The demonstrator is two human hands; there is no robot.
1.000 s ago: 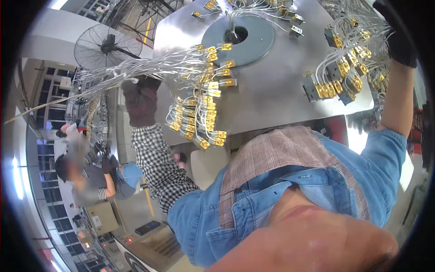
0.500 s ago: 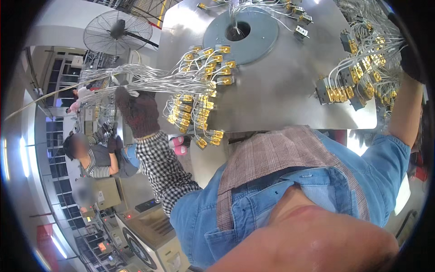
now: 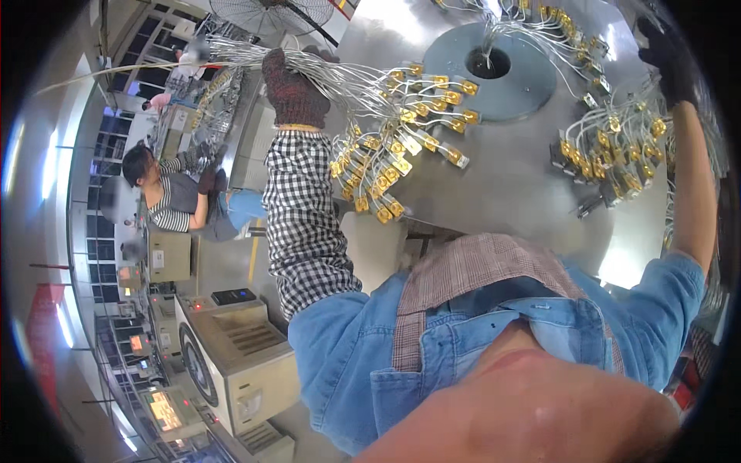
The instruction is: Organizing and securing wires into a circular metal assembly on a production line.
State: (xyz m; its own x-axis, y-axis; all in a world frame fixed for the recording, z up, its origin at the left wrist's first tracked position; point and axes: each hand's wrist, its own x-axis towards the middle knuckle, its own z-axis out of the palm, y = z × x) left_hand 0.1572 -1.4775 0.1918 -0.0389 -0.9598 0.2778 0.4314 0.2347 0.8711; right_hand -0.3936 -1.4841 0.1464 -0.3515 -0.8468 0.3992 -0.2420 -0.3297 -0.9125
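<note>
We reach our left hand (image 3: 292,86), in a dark reddish knit glove, up over the far left edge of the round metal table (image 3: 509,185), and it is closed around a thick bundle of thin grey wires (image 3: 247,54) that runs off to the left past the table's rim. From that grip the wires fan out to the right into a cluster of small yellow connectors (image 3: 394,154), which lie spread on the table surface just beside our checked sleeve (image 3: 302,224). Our right hand (image 3: 665,58), in a black glove, is raised at the far right edge of the table; whether it grips anything we cannot tell, since the fingers are curled at the picture's rim among more wires. Just below it lies a second cluster of yellow connectors (image 3: 617,150) with dark housings. Between the two clusters, further back, sits a blue-grey disc (image 3: 532,77) with a hole in its middle, and wires pass down through that hole. Behind the table stands a large fan (image 3: 270,11). To our left, well apart from us, another person in a striped top (image 3: 174,204) sits at a row of machines (image 3: 231,355).
</note>
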